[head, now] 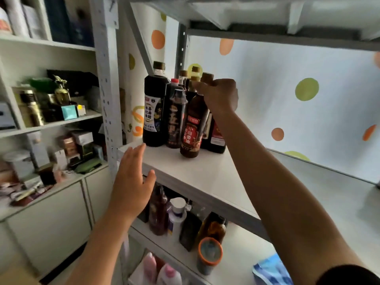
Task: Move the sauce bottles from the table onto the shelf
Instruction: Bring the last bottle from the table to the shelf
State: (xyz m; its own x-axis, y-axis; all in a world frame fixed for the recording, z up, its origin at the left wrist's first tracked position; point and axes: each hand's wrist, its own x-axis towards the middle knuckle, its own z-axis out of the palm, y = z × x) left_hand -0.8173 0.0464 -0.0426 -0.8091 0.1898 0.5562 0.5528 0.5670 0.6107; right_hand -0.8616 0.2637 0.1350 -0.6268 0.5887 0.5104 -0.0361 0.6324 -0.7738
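A: Where do the sauce bottles stand?

B: A cluster of dark sauce bottles (pixel 174 112) stands at the left end of the white shelf (pixel 205 177), just left of the frame's centre, crowded against the metal upright. The tallest bottle (pixel 154 112), with a white label, is at the left of the group; a red-labelled bottle (pixel 192 128) stands at the front, nearest the camera.

A: What is the right hand doing?

B: The right hand (pixel 220 95) reaches up from the lower right of the frame, the forearm crossing the shelf edge. Its fingers are curled over the necks at the top of the group, around a brown-capped bottle (pixel 206 78) behind the red-labelled one. The body of that bottle is mostly hidden by the hand and wrist.

A: And the left hand?

B: The left hand (pixel 132 182) is in the lower middle of the frame, fingers straight and spread, holding nothing. Its fingertips lie near the front left corner of the shelf, just below the tallest bottle; whether they touch the edge cannot be told.

A: Anything else around?

B: Under the shelf, in the lower middle, a lower board carries more bottles (pixel 158 212) and an orange-rimmed jar (pixel 209 254). At the left of the frame a white cabinet (pixel 47 219) holds boxes and jars. Behind the shelf is a white wall with coloured dots (pixel 306 89).
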